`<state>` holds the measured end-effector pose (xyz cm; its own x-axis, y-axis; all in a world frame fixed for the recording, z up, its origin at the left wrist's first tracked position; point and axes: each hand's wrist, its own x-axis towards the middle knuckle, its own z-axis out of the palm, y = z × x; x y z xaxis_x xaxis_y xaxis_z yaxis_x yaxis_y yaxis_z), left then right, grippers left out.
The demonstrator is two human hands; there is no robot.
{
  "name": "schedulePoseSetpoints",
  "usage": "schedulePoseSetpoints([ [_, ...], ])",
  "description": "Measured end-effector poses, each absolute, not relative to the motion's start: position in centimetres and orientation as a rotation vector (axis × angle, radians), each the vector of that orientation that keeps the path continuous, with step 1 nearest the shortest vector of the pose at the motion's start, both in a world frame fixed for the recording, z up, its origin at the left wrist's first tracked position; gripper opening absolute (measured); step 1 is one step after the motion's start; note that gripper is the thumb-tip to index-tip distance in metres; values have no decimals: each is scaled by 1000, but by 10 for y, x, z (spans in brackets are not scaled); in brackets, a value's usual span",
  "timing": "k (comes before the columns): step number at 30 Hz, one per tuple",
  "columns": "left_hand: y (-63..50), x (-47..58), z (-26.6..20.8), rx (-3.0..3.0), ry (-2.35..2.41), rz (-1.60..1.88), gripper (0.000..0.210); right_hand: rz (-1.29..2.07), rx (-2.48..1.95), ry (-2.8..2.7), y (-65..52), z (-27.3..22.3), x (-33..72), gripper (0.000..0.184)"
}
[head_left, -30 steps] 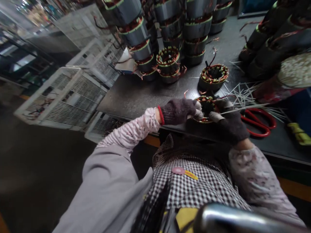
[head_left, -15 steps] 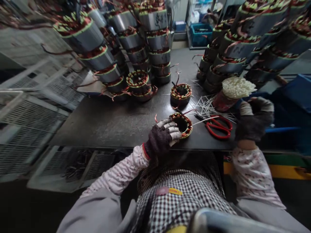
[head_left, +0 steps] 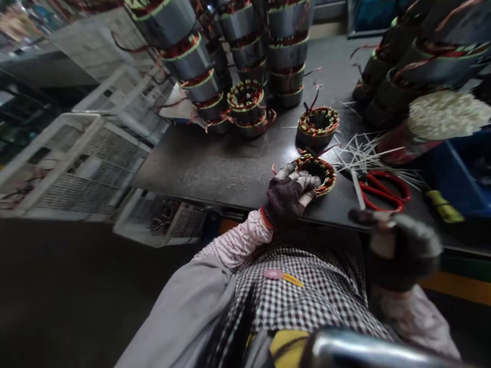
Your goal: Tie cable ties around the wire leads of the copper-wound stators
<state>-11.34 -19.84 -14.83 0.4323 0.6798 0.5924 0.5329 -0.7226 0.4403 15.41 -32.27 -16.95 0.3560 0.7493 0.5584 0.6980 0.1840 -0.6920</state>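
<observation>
My left hand (head_left: 287,197), in a dark glove with pale finger wraps, grips the near left rim of a small motor stator (head_left: 329,180), its fingertips reaching into the bore. The stator has copper windings and lies on the dark table. My right hand (head_left: 404,248), blurred, is closed at the table's front edge on a pale flat strip-like tool (head_left: 359,191) that points up and away. Just beyond that hand lie red-handled scissors (head_left: 407,194). Another stator (head_left: 316,138) sits behind the held one, with loose white sticks (head_left: 360,156) to its right.
Tall stacks of stators (head_left: 287,56) stand at the back left and more (head_left: 441,66) at the right. A red can (head_left: 401,143) holds many white sticks. A yellow-handled tool (head_left: 444,205) lies by a blue bin (head_left: 464,174). White crates (head_left: 92,168) are at left.
My right hand has come from beside the blue bin to the table's front edge, now with the pale strip-like tool. My left hand stays on the stator. The view has shifted left and down.
</observation>
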Motion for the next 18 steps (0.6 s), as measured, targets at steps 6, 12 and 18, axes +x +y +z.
schedulePoseSetpoints([
  [6, -202, -113, -145, 2402, 1304, 926, 41, 189, -1355, -1502, -362, -175, 97, 43],
  [12, -205, -101, -136, 2286, 1441, 914, 42, 396, -1329, -1496, -304, -155, 86, 14],
  [18, -202, -101, -141, 2264, 1264, 1027, 9, 725, -1288, -1366, -283, -143, 86, 15],
])
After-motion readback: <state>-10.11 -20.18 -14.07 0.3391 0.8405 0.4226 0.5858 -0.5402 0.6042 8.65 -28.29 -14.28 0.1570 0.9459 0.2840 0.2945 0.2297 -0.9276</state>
